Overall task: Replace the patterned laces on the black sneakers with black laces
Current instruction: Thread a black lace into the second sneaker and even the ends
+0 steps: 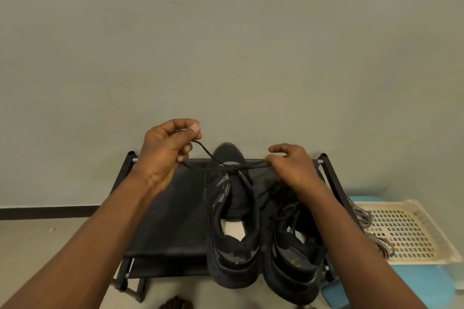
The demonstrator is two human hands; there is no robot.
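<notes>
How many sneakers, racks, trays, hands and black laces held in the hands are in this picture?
Sneakers: 2, the left sneaker and the right sneaker
Rack: 1
Tray: 1
Hands: 2, the left hand and the right hand
Black lace, pinched by both hands: 1
Total: 7

Open room lies over the left half of the rack (160,221), reachable from the front and the left. The left shoe (233,238) and right shoe (296,256) stand just beside each other and fill the right half. A lace (251,166) runs between the left hand (168,150) and right hand (293,168), crossing above the left shoe's toe. The wall (226,45) closes the back. A basket (411,233) blocks the right side.
</notes>
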